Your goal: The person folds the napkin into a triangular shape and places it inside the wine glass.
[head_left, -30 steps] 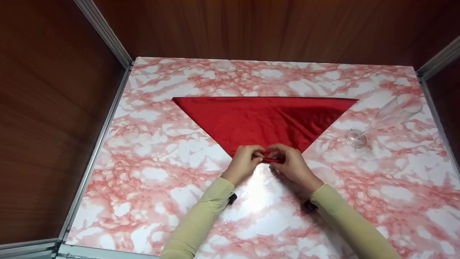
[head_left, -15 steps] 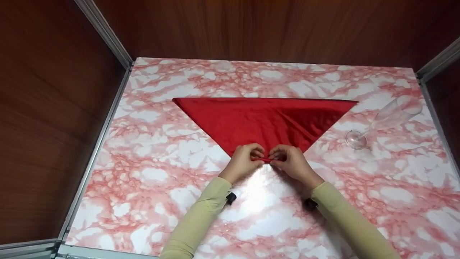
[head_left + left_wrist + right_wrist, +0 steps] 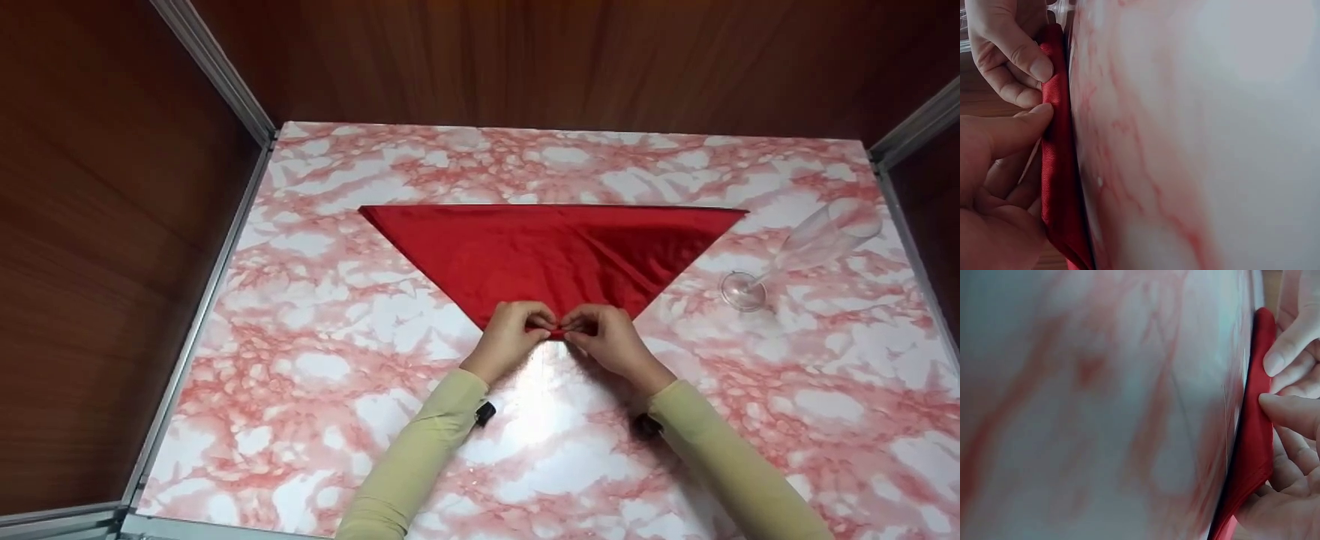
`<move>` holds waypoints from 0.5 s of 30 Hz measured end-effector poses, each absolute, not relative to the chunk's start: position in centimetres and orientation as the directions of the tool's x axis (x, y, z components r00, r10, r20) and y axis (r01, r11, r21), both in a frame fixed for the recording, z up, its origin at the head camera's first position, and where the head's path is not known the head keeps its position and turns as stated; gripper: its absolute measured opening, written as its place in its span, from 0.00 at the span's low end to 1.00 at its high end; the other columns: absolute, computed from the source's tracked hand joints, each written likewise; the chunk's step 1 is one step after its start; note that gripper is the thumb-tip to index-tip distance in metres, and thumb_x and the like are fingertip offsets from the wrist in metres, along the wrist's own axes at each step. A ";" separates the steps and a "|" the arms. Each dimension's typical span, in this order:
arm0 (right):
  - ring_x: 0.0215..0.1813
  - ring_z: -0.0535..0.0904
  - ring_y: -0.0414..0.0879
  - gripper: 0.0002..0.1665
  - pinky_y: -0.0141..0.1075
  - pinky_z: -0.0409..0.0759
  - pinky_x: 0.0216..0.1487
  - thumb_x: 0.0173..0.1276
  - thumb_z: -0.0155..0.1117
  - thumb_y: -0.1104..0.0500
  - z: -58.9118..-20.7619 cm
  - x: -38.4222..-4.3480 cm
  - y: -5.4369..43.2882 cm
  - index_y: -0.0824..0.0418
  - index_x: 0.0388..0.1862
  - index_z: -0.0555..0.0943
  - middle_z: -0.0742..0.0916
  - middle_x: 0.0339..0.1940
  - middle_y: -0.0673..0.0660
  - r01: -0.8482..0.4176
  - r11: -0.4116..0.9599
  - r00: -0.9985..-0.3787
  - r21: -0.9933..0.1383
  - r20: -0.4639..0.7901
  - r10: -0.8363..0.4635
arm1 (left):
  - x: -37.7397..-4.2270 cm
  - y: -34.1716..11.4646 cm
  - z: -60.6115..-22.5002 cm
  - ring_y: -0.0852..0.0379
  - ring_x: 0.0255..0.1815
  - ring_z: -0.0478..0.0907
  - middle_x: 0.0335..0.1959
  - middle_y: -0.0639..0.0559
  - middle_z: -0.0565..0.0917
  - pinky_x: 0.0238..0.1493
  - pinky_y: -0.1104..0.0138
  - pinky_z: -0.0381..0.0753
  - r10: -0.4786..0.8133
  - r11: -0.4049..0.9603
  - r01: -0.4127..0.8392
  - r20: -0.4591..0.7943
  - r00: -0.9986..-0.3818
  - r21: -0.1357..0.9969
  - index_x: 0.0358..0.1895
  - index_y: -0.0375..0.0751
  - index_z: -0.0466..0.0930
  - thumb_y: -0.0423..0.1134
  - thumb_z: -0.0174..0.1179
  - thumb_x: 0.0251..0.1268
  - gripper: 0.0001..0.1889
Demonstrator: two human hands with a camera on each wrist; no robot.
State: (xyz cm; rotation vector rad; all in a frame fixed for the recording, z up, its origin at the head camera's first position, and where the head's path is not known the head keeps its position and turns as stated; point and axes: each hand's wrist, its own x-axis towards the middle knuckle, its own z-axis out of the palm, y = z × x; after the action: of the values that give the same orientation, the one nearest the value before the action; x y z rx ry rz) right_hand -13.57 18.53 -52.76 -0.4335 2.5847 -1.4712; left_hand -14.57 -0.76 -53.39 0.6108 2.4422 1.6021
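Observation:
A red satin cloth napkin [image 3: 517, 255] lies on the table, its long straight edge at the far side and its sides slanting in toward the near edge. At that near edge the cloth is rolled into a narrow band [image 3: 1057, 163]. My left hand [image 3: 510, 339] pinches the band between thumb and curled fingers. Close beside it, my right hand [image 3: 611, 339] pinches the same band. Both wrist views show the thumbs on the near face of the roll, almost meeting, with several fingertips hidden behind the cloth.
A clear stemmed glass [image 3: 814, 244] lies on its side to the right of the napkin. The table [image 3: 315, 420] has a pink and white marbled top. Brown wood-grain panels [image 3: 525, 67] in metal frames stand around its back and sides.
Both hands stay at the near edge of the napkin, with small shifts of the fingers along the roll. The rest of the cloth and the glass have not moved.

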 end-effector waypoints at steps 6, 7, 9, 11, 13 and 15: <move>0.38 0.81 0.45 0.13 0.36 0.79 0.38 0.55 0.71 0.72 -52.6 -13.4 18.6 0.62 0.39 0.84 0.86 0.35 0.53 -0.209 0.542 -0.949 -0.814 0.036 -0.312 | -14.6 -0.6 -53.4 0.59 0.37 0.84 0.33 0.48 0.85 0.39 0.76 0.78 0.388 0.366 0.230 0.076 -0.918 0.902 0.36 0.33 0.83 0.20 0.63 0.55 0.08; 0.40 0.81 0.45 0.14 0.37 0.79 0.40 0.54 0.71 0.72 -52.6 -13.4 18.7 0.61 0.40 0.84 0.86 0.36 0.52 -0.218 0.546 -0.949 -0.809 0.045 -0.313 | -14.7 -0.6 -53.4 0.58 0.37 0.84 0.33 0.48 0.85 0.39 0.76 0.78 0.386 0.370 0.226 0.071 -0.920 0.901 0.36 0.33 0.83 0.20 0.63 0.55 0.08; 0.42 0.81 0.44 0.16 0.39 0.79 0.43 0.53 0.72 0.72 -52.5 -13.2 18.7 0.61 0.42 0.83 0.86 0.38 0.52 -0.240 0.547 -0.947 -0.802 0.069 -0.315 | -14.7 -0.5 -53.4 0.57 0.38 0.84 0.33 0.48 0.85 0.39 0.76 0.78 0.383 0.382 0.219 0.062 -0.922 0.898 0.36 0.33 0.83 0.20 0.63 0.56 0.07; 0.44 0.81 0.44 0.18 0.40 0.79 0.45 0.53 0.71 0.73 -52.5 -13.1 18.7 0.62 0.43 0.83 0.86 0.39 0.53 -0.261 0.522 -0.941 -0.812 0.093 -0.324 | -14.8 -0.5 -53.4 0.59 0.37 0.83 0.33 0.49 0.85 0.38 0.76 0.78 0.377 0.407 0.221 0.057 -0.925 0.886 0.36 0.33 0.84 0.21 0.63 0.56 0.07; 0.43 0.82 0.44 0.19 0.41 0.80 0.45 0.54 0.71 0.73 -52.4 -13.1 18.6 0.62 0.45 0.83 0.87 0.39 0.53 -0.280 0.499 -0.935 -0.820 0.115 -0.336 | -14.9 -0.5 -53.3 0.61 0.37 0.83 0.32 0.50 0.85 0.38 0.76 0.78 0.373 0.429 0.225 0.056 -0.926 0.875 0.36 0.35 0.84 0.22 0.64 0.56 0.07; 0.42 0.83 0.44 0.20 0.40 0.80 0.44 0.54 0.71 0.73 -52.5 -13.1 18.6 0.63 0.47 0.82 0.87 0.38 0.54 -0.290 0.483 -0.930 -0.826 0.125 -0.345 | -15.0 -0.5 -53.3 0.63 0.37 0.83 0.33 0.51 0.85 0.38 0.76 0.77 0.372 0.447 0.229 0.054 -0.927 0.865 0.36 0.36 0.85 0.23 0.65 0.56 0.07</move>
State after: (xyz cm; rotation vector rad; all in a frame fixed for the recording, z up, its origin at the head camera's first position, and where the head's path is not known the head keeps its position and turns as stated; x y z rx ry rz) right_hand -13.07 18.61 -52.47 -0.5692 2.6543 -1.4621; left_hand -14.98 -0.50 -53.30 0.5327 2.5473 1.4881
